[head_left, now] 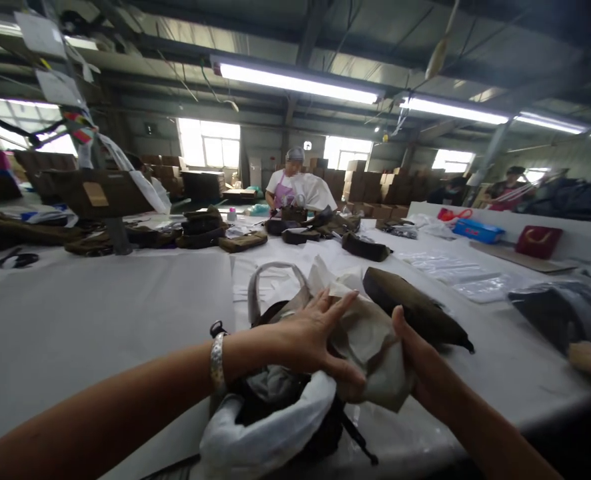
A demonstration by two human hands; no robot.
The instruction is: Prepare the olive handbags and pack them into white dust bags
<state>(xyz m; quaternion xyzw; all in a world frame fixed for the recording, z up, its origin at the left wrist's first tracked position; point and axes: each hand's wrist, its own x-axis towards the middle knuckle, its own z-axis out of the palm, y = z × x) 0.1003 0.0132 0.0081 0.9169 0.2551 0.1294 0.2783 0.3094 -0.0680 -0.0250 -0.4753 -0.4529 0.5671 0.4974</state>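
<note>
Steadying crumpled paper (pixel 363 330) beside the bag (pixel 325 423) on the counter (pixel 490 353), seemingly to keep it bunched, the left hand (pixel 318 337) spreads fingers apart across it while the right hand (pixel 423 363) braces its side, grip impossible to tell.

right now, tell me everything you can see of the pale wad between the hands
The wad is off-white and looks like thin crumpled paper: creased, bulging, with loose folds and a pointed lower corner. It sits right of the dark bag, nearer than the olive pouch. The spread left hand lies across its left side; the right hand is against its right edge. Its underside is hidden.
</note>
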